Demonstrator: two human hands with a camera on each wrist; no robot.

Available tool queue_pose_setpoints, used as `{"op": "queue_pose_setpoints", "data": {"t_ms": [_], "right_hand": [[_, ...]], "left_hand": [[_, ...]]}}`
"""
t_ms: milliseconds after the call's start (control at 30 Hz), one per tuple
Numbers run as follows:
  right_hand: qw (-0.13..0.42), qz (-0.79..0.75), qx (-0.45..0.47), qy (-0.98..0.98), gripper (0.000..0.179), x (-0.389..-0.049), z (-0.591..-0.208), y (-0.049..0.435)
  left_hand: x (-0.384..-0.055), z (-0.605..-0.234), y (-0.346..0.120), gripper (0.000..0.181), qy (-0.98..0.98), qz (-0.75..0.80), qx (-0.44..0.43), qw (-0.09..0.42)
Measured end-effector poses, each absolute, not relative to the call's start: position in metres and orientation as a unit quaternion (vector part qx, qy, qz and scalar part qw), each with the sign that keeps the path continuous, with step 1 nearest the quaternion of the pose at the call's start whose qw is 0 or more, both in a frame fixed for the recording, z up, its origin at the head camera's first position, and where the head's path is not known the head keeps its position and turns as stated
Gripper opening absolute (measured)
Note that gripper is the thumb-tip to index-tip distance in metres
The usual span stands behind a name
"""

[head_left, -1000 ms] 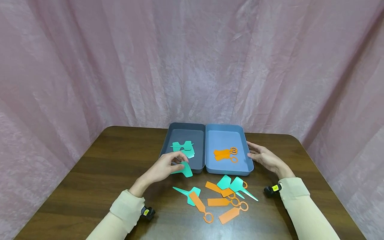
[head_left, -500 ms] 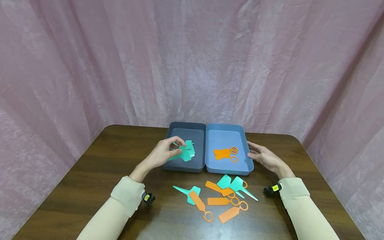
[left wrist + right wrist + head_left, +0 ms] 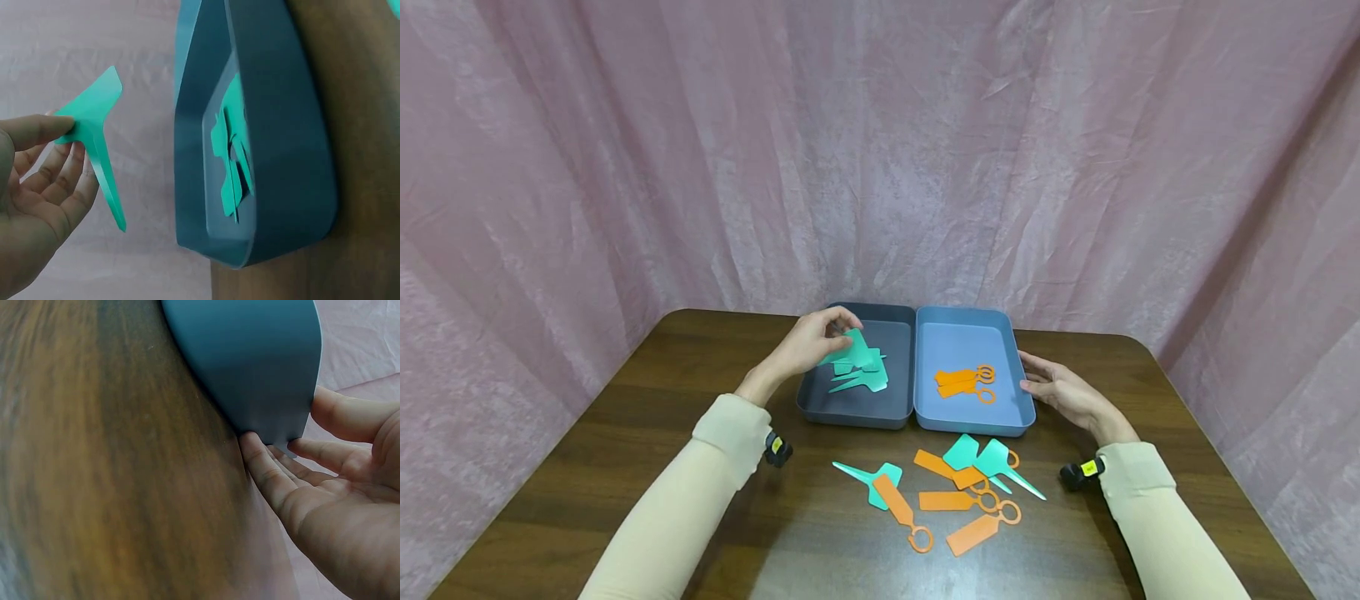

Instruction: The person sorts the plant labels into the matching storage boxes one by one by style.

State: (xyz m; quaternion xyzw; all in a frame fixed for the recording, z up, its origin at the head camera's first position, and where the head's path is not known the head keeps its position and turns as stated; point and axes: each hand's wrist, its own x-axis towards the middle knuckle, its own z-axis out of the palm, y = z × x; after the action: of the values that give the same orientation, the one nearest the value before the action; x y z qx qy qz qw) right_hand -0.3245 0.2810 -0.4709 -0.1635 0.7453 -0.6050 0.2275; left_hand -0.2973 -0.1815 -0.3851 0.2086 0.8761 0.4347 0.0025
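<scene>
My left hand (image 3: 811,340) pinches a green T-type plant label (image 3: 94,119) between thumb and fingers, its pointed stem hanging down in the left wrist view. In the head view it is raised over the left part of the dark grey tray (image 3: 857,412), where several green plant labels (image 3: 872,379) lie overlapping. My right hand (image 3: 1067,396) is at the right side of the blue tray (image 3: 970,333). Its thumb touches the wall near the rim and its fingertips rest low on the outer wall, in the right wrist view. Several orange ring-ended tags (image 3: 957,383) lie inside the blue tray.
The two trays stand side by side on the wooden table (image 3: 647,433). In front of them lie several orange tags (image 3: 973,534) and green plant labels (image 3: 992,457), some overlapping. One orange tag (image 3: 891,497) lies across another green label (image 3: 883,479). A pink curtain (image 3: 880,167) hangs behind.
My left hand has moved from the dark tray's front edge up and away over its far left part, still pinching the green plant label. The right hand has stayed at the blue tray.
</scene>
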Motion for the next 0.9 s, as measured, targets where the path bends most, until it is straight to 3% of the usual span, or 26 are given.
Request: {"op": "queue_pose_setpoints", "data": {"t_ms": [267, 900], "right_hand": [[0.228, -0.607, -0.158, 0.744, 0.074, -0.321, -0.472, 0.282], [0.231, -0.611, -0.160, 0.740, 0.074, -0.316, -0.472, 0.282]], "left_hand": [[-0.323, -0.377, -0.182, 0.019, 0.875, 0.442, 0.196, 0.029], [-0.348, -0.375, -0.166, 0.017, 0.891, 0.400, 0.193, 0.093]]}}
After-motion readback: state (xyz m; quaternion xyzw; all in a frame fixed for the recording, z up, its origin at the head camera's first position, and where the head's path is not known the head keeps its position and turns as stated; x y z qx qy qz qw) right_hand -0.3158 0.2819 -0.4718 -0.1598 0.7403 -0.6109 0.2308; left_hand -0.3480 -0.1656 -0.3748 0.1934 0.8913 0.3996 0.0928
